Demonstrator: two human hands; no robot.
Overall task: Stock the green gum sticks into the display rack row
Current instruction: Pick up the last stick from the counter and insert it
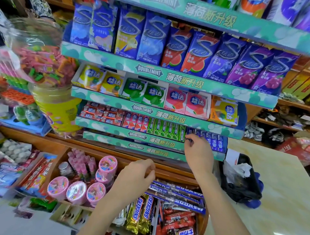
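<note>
My right hand [199,153] is raised to the lower row of the display rack [170,116], with thumb and forefinger pressed together at the right end of the green gum sticks [166,130]. The fingertips meet right where the last green stick borders the blue gum sticks [212,139]; I cannot tell whether they pinch a stick or only touch its edge. The green sticks stand upright side by side in that row, at about 12 o'clock from my hands, with pink-red gum sticks [135,121] just to their 9 o'clock and the blue ones at their 3 o'clock.

My left hand [137,175] hangs lower, at about 7 o'clock from the right one, above the wooden trays of sweets. Its fingers are curled in loosely toward the palm; whether anything is inside them I cannot tell.

Below it lie Snickers bars [143,211] at 6 o'clock, and pink round tubs [76,192] at 8 o'clock. A yellow jar [58,106] stands at 9 o'clock of the rack, and a pale counter [280,194] stretches away at 3 o'clock.
</note>
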